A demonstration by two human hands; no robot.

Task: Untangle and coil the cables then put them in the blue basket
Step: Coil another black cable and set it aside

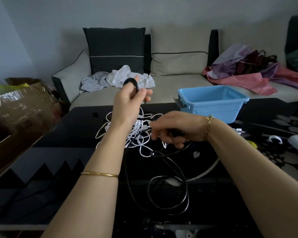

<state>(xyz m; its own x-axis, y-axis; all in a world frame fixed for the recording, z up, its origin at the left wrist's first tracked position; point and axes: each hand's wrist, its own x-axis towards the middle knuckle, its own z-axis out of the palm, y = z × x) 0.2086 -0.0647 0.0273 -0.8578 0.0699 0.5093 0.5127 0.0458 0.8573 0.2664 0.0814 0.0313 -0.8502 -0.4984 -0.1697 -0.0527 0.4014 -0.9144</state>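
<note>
Holding a small coil of black cable pinched between thumb and fingers, left hand is raised over the white cable tangle on the dark table. Right hand, fingers curled, grips the black cable's loose run. Blue basket on table beyond, apart from cables

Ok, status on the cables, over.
Left hand holds black coil. Right hand grips black cable. White cables tangled. Basket empty.

Right hand fingertips motion-blurred; black cable partly hidden inside its grip.
</note>
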